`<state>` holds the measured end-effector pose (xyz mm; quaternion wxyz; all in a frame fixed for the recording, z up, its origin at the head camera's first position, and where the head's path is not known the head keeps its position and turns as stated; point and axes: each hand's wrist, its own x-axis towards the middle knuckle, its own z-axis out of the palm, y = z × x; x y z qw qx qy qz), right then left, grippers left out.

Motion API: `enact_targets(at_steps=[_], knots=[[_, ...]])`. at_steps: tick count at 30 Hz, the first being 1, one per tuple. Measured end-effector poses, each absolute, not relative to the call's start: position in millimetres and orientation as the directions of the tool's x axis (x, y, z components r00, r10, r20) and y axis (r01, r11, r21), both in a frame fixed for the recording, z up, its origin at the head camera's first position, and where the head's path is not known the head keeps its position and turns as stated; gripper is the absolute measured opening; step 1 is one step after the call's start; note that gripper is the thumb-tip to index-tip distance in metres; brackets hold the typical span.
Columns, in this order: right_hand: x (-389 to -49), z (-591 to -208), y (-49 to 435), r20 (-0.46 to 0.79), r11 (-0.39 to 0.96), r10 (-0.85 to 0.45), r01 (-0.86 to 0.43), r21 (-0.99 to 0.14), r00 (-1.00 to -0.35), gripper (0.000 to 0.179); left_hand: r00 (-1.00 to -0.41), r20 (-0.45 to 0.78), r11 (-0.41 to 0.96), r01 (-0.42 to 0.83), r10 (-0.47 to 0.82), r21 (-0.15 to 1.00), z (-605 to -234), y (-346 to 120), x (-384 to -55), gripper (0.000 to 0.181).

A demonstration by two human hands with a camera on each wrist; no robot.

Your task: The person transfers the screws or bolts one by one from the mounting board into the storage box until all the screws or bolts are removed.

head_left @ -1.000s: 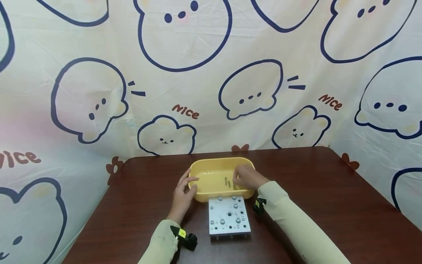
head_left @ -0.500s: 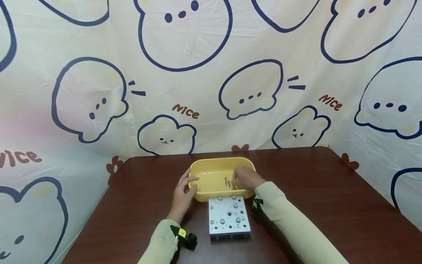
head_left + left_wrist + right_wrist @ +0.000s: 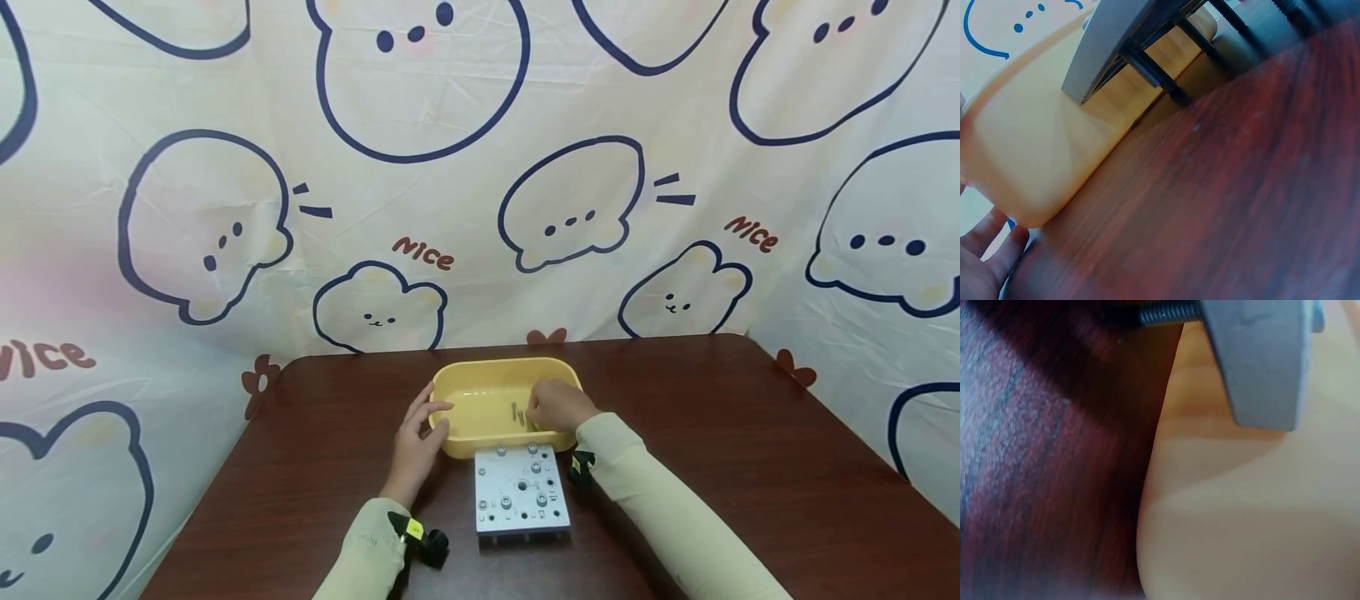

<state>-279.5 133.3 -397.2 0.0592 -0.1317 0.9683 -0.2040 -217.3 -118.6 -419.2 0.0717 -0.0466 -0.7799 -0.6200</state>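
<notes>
A shallow yellow plastic bin (image 3: 472, 434) stands on the table, with a few small thin bolts or screws (image 3: 514, 412) lying in it. My left hand (image 3: 415, 442) holds the bin's left end, one finger over the rim and the thumb against the outside. In the left wrist view, fingers (image 3: 1013, 250) touch the bin's corner. My right hand (image 3: 558, 404) reaches down into the bin's right side, fingers bent beside the screws. Its fingertips are hidden, so whether they hold anything does not show. Before the bin sits a silver metal plate (image 3: 517, 492) with holes and bolt heads.
Threaded bolts (image 3: 1147, 67) stick out under the plate and hold it off the brown wooden table (image 3: 337, 450). The plate's far edge is right against the bin's near wall. A cartoon-printed cloth (image 3: 465, 208) hangs behind the table.
My right hand and forearm have shifted slightly left within the bin. The left hand, the bin and the metal plate have stayed in place.
</notes>
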Motion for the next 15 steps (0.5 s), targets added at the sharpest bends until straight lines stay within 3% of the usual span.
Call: enact_targets(at_steps=[7,15], knots=[[-278,-396,132,-0.065,0.884,-0.269,-0.220,-0.413,-0.961,0.022,-0.983,0.182,0.222,0.170,-0.034,0.960,-447,-122,-235,0.024],[-279,-396,131,-0.040,0.898,-0.290,-0.257,-0.358,-0.956,0.027,-0.977,0.205,0.236,0.188,-0.049,0.953,-452,-122,-236,0.023]])
